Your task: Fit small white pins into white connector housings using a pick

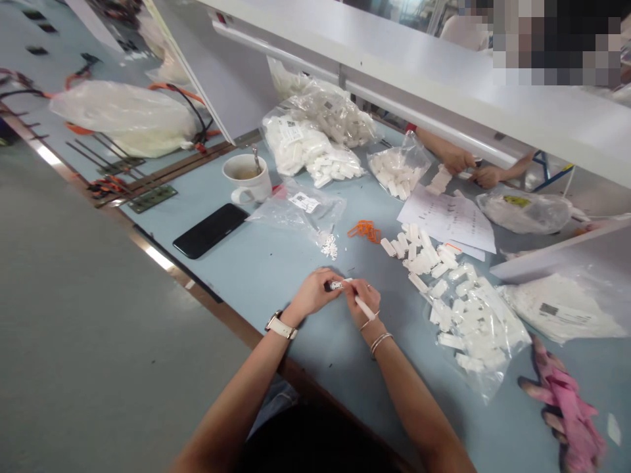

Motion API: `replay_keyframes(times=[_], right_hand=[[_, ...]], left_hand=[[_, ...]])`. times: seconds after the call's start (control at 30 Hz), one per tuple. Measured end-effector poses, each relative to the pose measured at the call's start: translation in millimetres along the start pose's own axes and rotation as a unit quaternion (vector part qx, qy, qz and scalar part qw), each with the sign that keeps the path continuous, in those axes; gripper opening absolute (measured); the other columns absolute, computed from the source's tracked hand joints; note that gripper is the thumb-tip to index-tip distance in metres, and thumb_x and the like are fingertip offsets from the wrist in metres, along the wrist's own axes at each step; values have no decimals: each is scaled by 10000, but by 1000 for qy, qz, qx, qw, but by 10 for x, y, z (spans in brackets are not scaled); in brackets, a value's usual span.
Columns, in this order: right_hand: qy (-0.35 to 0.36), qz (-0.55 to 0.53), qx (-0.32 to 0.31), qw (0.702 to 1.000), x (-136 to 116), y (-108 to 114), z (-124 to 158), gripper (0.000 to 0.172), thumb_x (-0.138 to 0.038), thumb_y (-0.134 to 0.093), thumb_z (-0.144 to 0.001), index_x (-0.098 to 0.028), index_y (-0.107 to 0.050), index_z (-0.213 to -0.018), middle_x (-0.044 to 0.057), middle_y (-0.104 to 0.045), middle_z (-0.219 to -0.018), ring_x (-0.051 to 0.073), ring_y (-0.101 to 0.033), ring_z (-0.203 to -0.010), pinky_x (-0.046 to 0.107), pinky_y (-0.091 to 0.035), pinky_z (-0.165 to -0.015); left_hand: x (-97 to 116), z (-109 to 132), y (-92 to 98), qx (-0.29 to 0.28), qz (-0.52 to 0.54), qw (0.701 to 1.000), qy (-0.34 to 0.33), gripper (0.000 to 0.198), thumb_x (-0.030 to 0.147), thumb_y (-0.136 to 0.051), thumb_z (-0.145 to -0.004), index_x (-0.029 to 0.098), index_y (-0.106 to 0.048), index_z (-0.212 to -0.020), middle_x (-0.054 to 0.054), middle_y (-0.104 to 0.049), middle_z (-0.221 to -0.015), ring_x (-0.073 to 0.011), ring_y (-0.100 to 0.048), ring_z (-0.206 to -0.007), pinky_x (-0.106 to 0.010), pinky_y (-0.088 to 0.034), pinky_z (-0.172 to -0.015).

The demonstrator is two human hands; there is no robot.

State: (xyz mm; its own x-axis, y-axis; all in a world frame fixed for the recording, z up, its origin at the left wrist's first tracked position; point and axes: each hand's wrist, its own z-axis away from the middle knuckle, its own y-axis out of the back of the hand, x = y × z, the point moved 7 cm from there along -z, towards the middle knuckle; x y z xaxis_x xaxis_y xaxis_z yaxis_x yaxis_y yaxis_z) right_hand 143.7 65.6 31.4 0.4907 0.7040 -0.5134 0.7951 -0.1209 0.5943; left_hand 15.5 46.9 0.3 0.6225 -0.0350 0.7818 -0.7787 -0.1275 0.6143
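My left hand point(314, 292), with a watch on its wrist, is closed on a small black-and-white part point(335, 286) marked with dark spots. Close beside it, my right hand point(362, 299) grips a slim white pen-like tool point(365, 308), whose back end points down towards my wrist. The tool's front end meets the part between my fingertips, where the exact contact is hidden. Just beyond the hands lie a small heap of tiny white pieces point(328, 246) and a cluster of orange clips point(365, 230). White plastic parts point(419, 256) are scattered to the right.
A black phone point(211, 231) and a white mug point(249, 180) with a spoon stand left. Bags of white parts point(315, 131) lie at the back, another bag point(486, 335) at right near a pink glove point(566, 407). Another person's hands point(468, 164) work beneath the shelf point(394, 72).
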Motion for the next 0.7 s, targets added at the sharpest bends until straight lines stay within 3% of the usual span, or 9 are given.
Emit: replay_keyframes(times=[0.2,0.37,0.43,0.7], right_hand=[[36,-12,-3,999,-96,8,-15,403,-377,-422,-954,-197,-556,-618,11,-627,-571,85,-563,-536,166,-422,-575],[-82,-58,65,993,106,93,59,396,-404,-418,-945,-181,-587,-663,0,-614,-535,97,-547,-476,192,-431,-522],[-112,-85,63,988,169,79,91,384,-407,-439,-933,-170,-594,-673,-4,-607,-519,96,-534,-454,195,-429,-508],[-128,-119,23,984,221,-6,100,359,-414,-474,-903,-169,-590,-667,-7,-602,-510,95,-526,-442,197,-424,-502]], left_hand=[[-10,-3,4,3,2,1000,-4,68,165,-656,-760,181,-690,-817,-23,-645,-744,-157,-574,-738,-276,-455,-699],[-2,-5,4,9,-9,1000,-9,98,148,-660,-745,187,-689,-831,-17,-651,-745,-150,-571,-713,-282,-454,-704],[-2,-6,1,7,-11,1000,-9,110,141,-661,-740,187,-690,-836,-18,-651,-746,-151,-569,-712,-281,-453,-701],[3,-4,6,6,-10,1000,-5,104,149,-658,-744,191,-687,-835,-13,-640,-736,-149,-564,-704,-274,-446,-680]])
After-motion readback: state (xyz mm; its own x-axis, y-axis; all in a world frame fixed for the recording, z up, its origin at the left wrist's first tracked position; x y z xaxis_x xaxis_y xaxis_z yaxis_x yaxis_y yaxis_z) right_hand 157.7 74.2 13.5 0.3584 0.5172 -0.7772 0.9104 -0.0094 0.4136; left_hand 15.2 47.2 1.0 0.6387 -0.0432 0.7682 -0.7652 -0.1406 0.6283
